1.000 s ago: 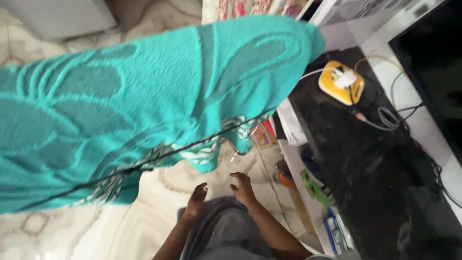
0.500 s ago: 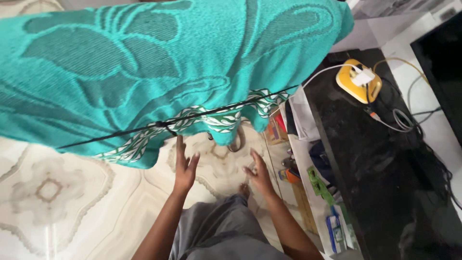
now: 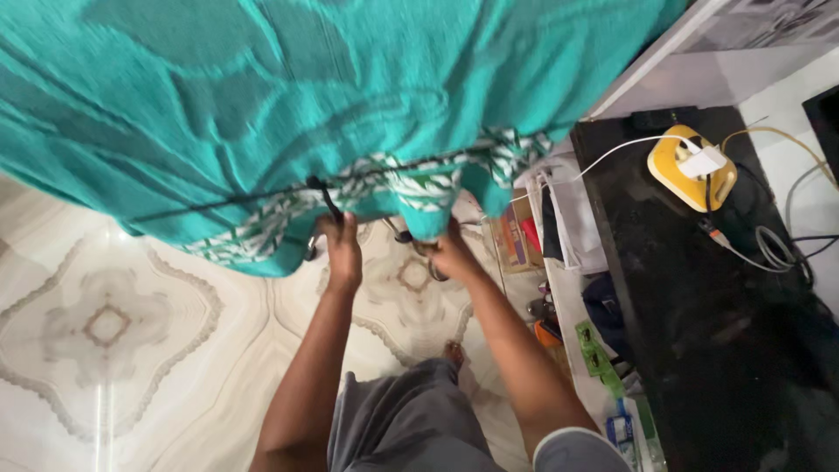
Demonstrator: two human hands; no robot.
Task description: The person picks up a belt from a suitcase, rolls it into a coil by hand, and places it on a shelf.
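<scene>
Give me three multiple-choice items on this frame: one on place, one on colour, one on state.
1. Where does the yellow power adapter sit?
A. on the black countertop at right
B. on the patterned floor
C. on the person's lap

2. What colour is the large towel?
A. red
B. teal
C. white

3. What are the two hands doing?
A. hanging free, away from the towel
B. holding a cup
C. both up at the towel's lower border

Answers:
1 A, it rests on the black countertop with cables plugged in.
2 B, the cloth is teal with a white leaf-pattern border.
3 C, the left hand and right hand both reach the hem, fingers at the border.
</scene>
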